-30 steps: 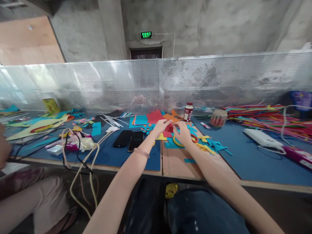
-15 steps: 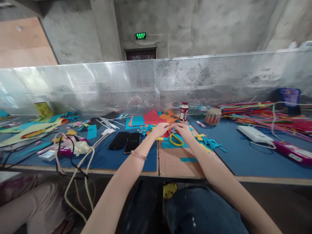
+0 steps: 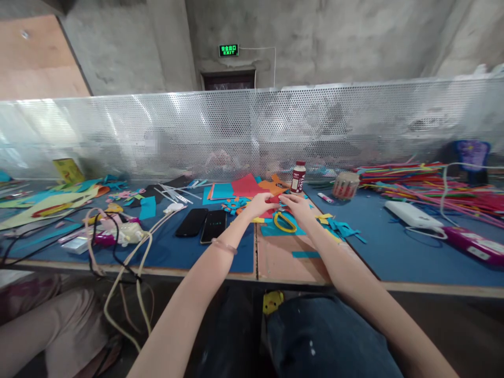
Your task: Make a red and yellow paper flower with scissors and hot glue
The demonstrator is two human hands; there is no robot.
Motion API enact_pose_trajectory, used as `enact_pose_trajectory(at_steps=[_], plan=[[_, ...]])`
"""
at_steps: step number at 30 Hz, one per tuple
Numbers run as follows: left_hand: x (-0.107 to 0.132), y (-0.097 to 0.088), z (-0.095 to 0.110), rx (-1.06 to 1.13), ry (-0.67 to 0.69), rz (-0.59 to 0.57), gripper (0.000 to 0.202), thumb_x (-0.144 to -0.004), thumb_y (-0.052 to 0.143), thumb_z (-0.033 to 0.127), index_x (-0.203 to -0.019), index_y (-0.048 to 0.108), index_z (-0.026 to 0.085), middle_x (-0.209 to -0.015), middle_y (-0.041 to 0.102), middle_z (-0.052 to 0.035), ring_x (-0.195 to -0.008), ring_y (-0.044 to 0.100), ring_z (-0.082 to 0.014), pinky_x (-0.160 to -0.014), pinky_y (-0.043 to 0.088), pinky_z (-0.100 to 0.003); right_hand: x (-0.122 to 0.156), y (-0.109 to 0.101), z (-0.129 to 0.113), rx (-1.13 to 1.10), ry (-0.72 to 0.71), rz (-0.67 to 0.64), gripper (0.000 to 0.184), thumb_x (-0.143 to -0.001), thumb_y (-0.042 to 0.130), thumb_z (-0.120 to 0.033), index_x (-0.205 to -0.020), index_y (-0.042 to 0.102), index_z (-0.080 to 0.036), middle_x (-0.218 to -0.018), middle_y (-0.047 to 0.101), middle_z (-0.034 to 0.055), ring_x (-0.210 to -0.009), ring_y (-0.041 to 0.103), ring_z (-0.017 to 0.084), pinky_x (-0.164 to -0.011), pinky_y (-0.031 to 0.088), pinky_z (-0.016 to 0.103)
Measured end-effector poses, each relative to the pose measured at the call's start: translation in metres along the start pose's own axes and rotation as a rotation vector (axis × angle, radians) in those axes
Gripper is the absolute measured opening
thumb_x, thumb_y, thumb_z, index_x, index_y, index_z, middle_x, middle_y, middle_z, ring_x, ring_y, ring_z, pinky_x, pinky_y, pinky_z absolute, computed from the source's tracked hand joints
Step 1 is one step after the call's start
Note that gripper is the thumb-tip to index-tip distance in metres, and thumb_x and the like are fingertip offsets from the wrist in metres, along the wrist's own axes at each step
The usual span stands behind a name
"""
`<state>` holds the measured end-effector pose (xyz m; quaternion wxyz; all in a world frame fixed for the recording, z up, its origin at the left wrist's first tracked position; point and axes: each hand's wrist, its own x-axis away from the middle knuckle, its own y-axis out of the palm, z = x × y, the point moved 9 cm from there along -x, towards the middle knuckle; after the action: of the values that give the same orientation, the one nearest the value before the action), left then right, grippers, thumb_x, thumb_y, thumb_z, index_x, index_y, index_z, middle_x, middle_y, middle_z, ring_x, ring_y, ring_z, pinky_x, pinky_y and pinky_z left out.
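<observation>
My left hand (image 3: 260, 205) and my right hand (image 3: 297, 205) almost meet over the middle of the table, fingers bent in towards each other. A small piece of red paper (image 3: 274, 199) shows between the fingertips, pinched from both sides; its exact shape is too small to make out. Just below my right hand lies a pair of scissors (image 3: 285, 222) with yellow handles, on a sheet of blue paper (image 3: 270, 229). Blue cut-paper pieces (image 3: 233, 205) are to the left of my left hand, and red sheet paper (image 3: 249, 185) lies behind it.
Two phones (image 3: 191, 222) lie left of my forearm, near tangled cables (image 3: 149, 239). A bottle (image 3: 298, 177) stands behind my right hand. Farther right are a clear jar (image 3: 345, 186), a white power bank (image 3: 413, 216) and colourful pipe cleaners (image 3: 409, 176). A perforated metal screen (image 3: 177, 131) closes the back.
The fingers have shifted slightly and the hands are a little farther apart, so more of the red paper shows between them. The view has tilted slightly.
</observation>
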<state>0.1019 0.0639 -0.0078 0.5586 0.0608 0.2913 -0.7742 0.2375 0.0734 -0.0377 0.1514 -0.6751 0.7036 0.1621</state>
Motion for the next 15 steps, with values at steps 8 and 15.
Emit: enact_pose_trajectory(at_steps=[8,15], plan=[[0.0014,0.0005,0.0012,-0.02,0.023,-0.03,0.027,-0.062,0.07,0.037,-0.069,0.061,0.012,-0.065,0.058,-0.0012,-0.066,0.053,-0.0143,-0.061,0.043,-0.025,-0.0004,0.0015,0.0022,-0.014,0.002,0.003,0.036,-0.063,0.07,-0.047,-0.084,0.07,-0.018,-0.084,0.07,0.0041,-0.072,0.064,0.018,-0.067,0.051,0.029],[-0.0015,0.0006,-0.0044,-0.006,0.041,-0.048,0.028,-0.063,0.07,0.037,-0.073,0.065,0.011,-0.066,0.06,-0.0024,-0.067,0.054,-0.0147,-0.064,0.044,-0.026,-0.0003,-0.0007,0.0065,-0.032,0.005,0.021,0.037,-0.061,0.072,-0.047,-0.083,0.07,-0.017,-0.082,0.07,0.0052,-0.072,0.063,0.018,-0.067,0.051,0.029]])
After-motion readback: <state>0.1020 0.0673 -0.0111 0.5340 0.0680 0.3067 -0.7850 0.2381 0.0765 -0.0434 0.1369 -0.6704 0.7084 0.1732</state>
